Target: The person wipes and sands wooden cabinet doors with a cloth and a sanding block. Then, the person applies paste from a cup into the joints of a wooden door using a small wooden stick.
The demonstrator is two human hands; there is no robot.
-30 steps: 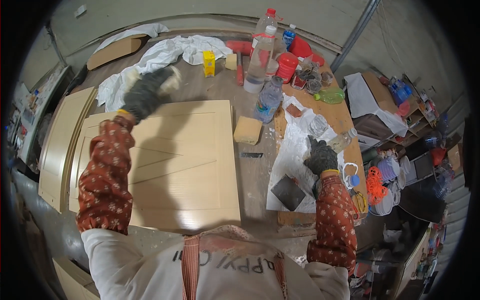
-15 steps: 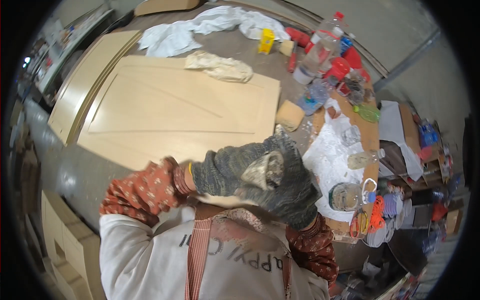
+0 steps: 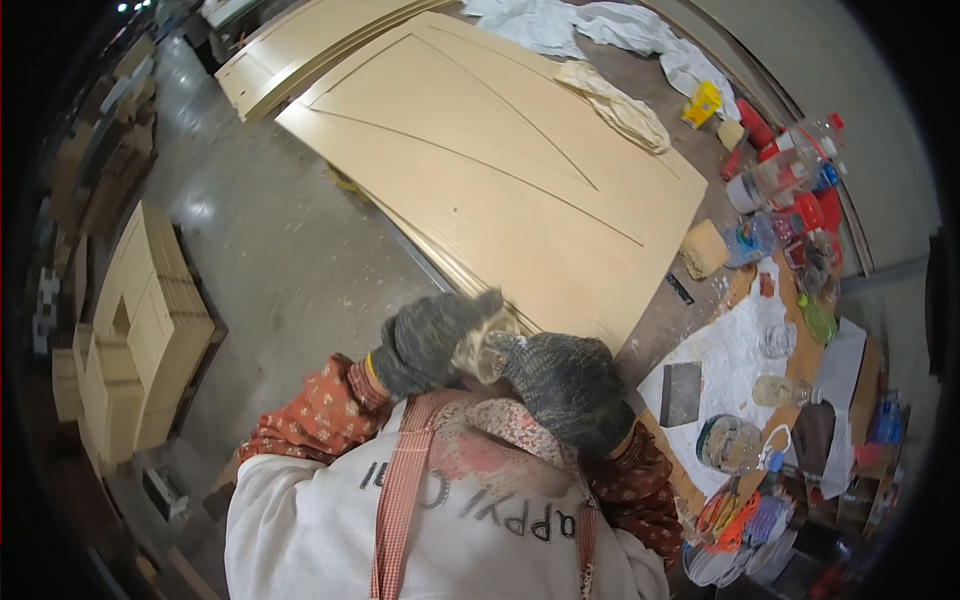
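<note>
Both my hands wear dark grey knitted gloves and meet low in front of my chest. My left hand (image 3: 432, 340), slightly blurred, closes on a crumpled off-white cloth (image 3: 482, 352). My right hand (image 3: 572, 388) is curled round the other side of the same cloth; its fingertips are partly hidden. Just beyond my hands lies a pale beige door panel (image 3: 480, 150) with grooved lines, on top of other panels. A folded cream cloth (image 3: 618, 105) rests at its far right edge, and a yellow sponge (image 3: 704, 249) sits beside its right corner.
At right, white paper (image 3: 735, 350) carries a dark grey flat block (image 3: 681, 393), a jar (image 3: 728, 443) and clear bottles. Scissors (image 3: 717, 512) and orange cord (image 3: 735, 530) lie nearer. More bottles (image 3: 775, 185) stand far right. Stacked beige panels (image 3: 150, 330) stand on the floor at left.
My view has swung, so the panel and bottles appear further right. My hands, overlapping before, are now side by side with the cloth between them. The grey block has come into sight.
</note>
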